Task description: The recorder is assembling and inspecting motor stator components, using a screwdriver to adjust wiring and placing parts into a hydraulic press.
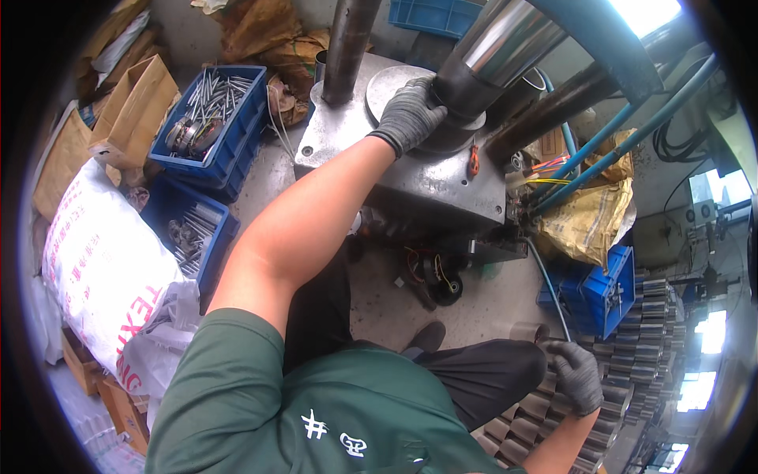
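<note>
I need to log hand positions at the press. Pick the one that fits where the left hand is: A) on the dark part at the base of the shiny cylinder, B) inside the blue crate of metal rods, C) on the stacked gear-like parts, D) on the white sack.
A: the gloved left hand rests on the dark part beneath the shiny cylinder; the right hand is on the stacked gear-like parts.

The gloved left hand (409,114) rests on the dark collar (458,99) at the foot of a shiny steel cylinder (505,39), above the press's grey metal surface (426,186). The gloved right hand (578,375) touches stacked grey gears (632,371) at the lower right. Blue crates (213,118) of metal rods sit left.
</note>
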